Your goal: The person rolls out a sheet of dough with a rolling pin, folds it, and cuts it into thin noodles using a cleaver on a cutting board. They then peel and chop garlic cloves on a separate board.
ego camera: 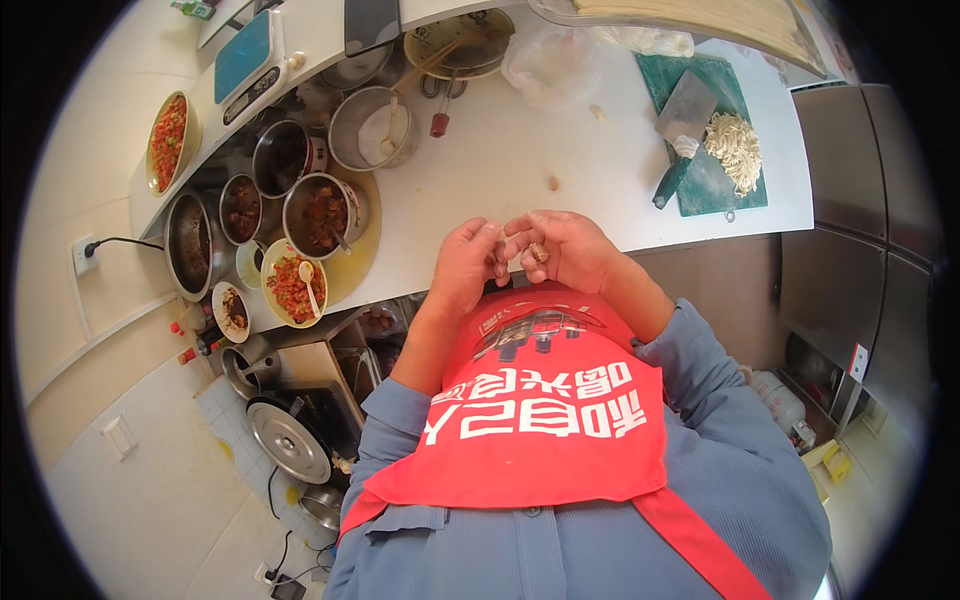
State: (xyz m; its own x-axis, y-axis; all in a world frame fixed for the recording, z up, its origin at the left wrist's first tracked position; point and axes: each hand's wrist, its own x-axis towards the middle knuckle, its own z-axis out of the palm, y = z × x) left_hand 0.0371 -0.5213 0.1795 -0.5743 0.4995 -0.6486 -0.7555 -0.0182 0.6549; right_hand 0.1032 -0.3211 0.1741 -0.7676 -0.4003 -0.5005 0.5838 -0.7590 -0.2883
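My left hand (470, 259) and my right hand (564, 247) meet over the counter's front edge, just above my red apron (540, 420). Curled fingers of the right hand hold a small brown lump (538, 253), possibly a nut or a clove; its kind is unclear. The left hand's fingers are bent, with thumb and fingertips close to the right fingertips. Whether anything is pinched there is hidden. Beyond the hands, a similar small brown piece (553, 183) lies on the white counter (480, 184), and a pale flake (598, 113) lies farther back.
At right, a green cutting board (724, 187) bears a cleaver (686, 105) and cut noodles (733, 154). Leftward stand a steel pot of sauce (326, 214), a bowl of chopped peppers (296, 281) and a pot with a spoon (373, 127). A strainer (440, 124) and plastic bag (551, 67) lie behind.
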